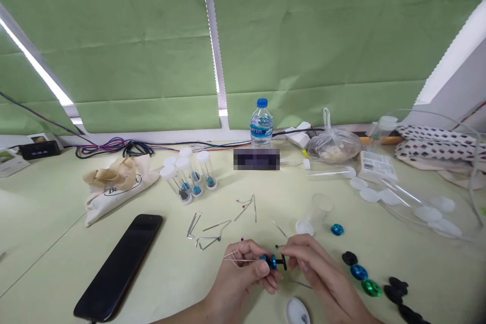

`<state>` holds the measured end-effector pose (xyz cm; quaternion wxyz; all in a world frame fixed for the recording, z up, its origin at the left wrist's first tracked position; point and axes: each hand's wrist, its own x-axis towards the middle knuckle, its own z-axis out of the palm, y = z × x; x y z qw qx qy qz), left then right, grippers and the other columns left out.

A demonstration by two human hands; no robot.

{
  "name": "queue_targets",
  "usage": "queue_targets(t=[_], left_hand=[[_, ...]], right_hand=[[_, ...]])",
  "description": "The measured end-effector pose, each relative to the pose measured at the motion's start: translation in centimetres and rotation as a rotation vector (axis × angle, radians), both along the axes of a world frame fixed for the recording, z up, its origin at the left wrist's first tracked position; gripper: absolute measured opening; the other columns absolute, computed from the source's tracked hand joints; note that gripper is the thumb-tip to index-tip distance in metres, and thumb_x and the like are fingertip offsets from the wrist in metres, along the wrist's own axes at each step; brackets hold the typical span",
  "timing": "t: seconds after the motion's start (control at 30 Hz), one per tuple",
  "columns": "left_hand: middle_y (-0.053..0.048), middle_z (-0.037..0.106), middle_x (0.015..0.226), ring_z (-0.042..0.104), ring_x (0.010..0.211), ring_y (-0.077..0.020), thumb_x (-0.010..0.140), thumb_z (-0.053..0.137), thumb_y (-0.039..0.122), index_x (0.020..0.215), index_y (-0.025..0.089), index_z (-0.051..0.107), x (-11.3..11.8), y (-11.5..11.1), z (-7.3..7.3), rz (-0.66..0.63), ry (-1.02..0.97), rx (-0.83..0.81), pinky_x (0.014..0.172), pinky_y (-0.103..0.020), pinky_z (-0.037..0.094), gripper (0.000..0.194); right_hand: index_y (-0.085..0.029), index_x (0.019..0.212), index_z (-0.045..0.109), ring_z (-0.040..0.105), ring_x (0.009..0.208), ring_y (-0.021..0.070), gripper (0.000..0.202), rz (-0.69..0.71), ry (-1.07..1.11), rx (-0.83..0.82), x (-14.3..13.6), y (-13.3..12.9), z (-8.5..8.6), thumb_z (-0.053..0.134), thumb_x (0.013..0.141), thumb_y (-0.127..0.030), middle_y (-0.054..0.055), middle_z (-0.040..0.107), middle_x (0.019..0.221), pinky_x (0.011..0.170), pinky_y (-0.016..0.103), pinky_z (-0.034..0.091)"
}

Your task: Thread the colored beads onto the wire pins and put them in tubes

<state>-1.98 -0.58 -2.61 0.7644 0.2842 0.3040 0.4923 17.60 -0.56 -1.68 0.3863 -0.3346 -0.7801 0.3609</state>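
My left hand pinches a small blue and black spool-like part between thumb and fingers, with thin metal wires sticking out to its left. My right hand is beside the part's black end, its fingers bent and close together; whatever sits between its fingertips is too small to make out. Bent metal wires lie on the table beyond my left hand. To the right of my right hand are a blue disc, a green disc and several black pieces.
A black phone lies at the left. Capped clear tubes stand near a cloth bag. A water bottle is at the back. Loose tubes and white caps lie at the right; a white dish sits in front.
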Motion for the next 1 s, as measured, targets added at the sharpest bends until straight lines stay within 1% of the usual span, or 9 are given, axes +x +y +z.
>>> queue_targets(t=[0.07,0.2,0.3,0.4,0.53,0.67,0.8,0.9,1.0], left_hand=[[-0.010,0.073,0.064,0.064,0.050,-0.0127,0.062,0.084,0.029,0.072,0.010,0.064,0.01,0.00,0.10,-0.001,0.003,-0.002,0.049,-0.020,0.047,0.029],[-0.010,0.073,0.064,0.064,0.050,-0.0127,0.061,0.085,0.030,0.073,0.010,0.064,0.04,-0.03,0.11,-0.001,0.010,-0.005,0.049,-0.020,0.047,0.030],[-0.010,0.073,0.065,0.064,0.051,-0.0130,0.061,0.084,0.030,0.073,0.011,0.064,0.05,-0.06,0.05,0.004,0.019,-0.004,0.050,-0.021,0.047,0.031],[-0.010,0.073,0.065,0.064,0.051,-0.0131,0.062,0.084,0.029,0.073,0.010,0.064,0.03,-0.07,0.05,0.005,0.018,-0.006,0.051,-0.021,0.047,0.030],[-0.010,0.073,0.065,0.064,0.051,-0.0130,0.063,0.084,0.027,0.073,0.010,0.064,0.00,-0.14,0.13,0.016,0.021,-0.018,0.051,-0.021,0.047,0.028],[-0.009,0.072,0.063,0.065,0.053,-0.0145,0.061,0.085,0.024,0.075,0.011,0.063,-0.02,-0.25,0.14,0.049,0.028,-0.047,0.052,-0.022,0.047,0.029],[-0.011,0.073,0.064,0.065,0.052,-0.0147,0.060,0.085,0.024,0.075,0.011,0.063,-0.07,-0.28,0.12,0.041,0.033,-0.046,0.052,-0.023,0.048,0.029],[-0.011,0.073,0.064,0.065,0.053,-0.0150,0.059,0.085,0.023,0.075,0.011,0.063,-0.07,-0.29,0.19,0.049,0.042,-0.063,0.052,-0.023,0.048,0.029],[-0.011,0.073,0.063,0.065,0.053,-0.0148,0.059,0.086,0.023,0.074,0.011,0.064,-0.03,-0.27,0.36,0.045,0.041,-0.065,0.052,-0.022,0.048,0.029]], right_hand=[[-0.031,0.123,0.049,0.056,0.090,0.0193,0.035,0.016,-0.008,-0.011,0.06,0.02,-0.05,0.025,0.101,-0.016,0.007,0.049,0.105,0.077,0.033,0.048],[-0.030,0.122,0.048,0.055,0.089,0.0192,0.035,-0.003,0.017,-0.016,0.06,-0.02,-0.10,0.024,0.101,-0.015,0.007,0.049,0.103,0.077,0.034,0.047],[-0.030,0.121,0.049,0.055,0.088,0.0192,0.036,0.018,0.017,-0.014,0.07,-0.02,-0.16,0.024,0.100,-0.015,0.007,0.050,0.103,0.075,0.033,0.047],[-0.030,0.122,0.048,0.055,0.089,0.0193,0.035,0.001,0.036,-0.026,0.11,0.05,-0.22,0.026,0.100,-0.014,0.007,0.050,0.103,0.076,0.033,0.046],[-0.031,0.120,0.050,0.055,0.090,0.0190,0.037,0.015,0.021,-0.024,0.03,0.06,-0.18,0.026,0.100,-0.013,0.006,0.049,0.104,0.076,0.033,0.046],[-0.030,0.119,0.050,0.056,0.088,0.0185,0.033,-0.033,0.043,-0.030,-0.14,-0.07,-0.19,0.028,0.100,-0.014,0.006,0.050,0.102,0.076,0.032,0.046],[-0.029,0.118,0.052,0.056,0.087,0.0181,0.033,-0.021,0.030,-0.027,-0.19,-0.12,-0.33,0.028,0.100,-0.016,0.007,0.051,0.104,0.076,0.031,0.047],[-0.029,0.118,0.053,0.056,0.085,0.0187,0.031,-0.062,0.053,-0.020,-0.20,-0.11,-0.35,0.029,0.100,-0.018,0.007,0.052,0.100,0.075,0.032,0.048],[-0.028,0.119,0.054,0.057,0.086,0.0194,0.032,-0.058,0.031,-0.014,-0.14,-0.09,-0.28,0.030,0.100,-0.018,0.007,0.054,0.100,0.075,0.032,0.049]])
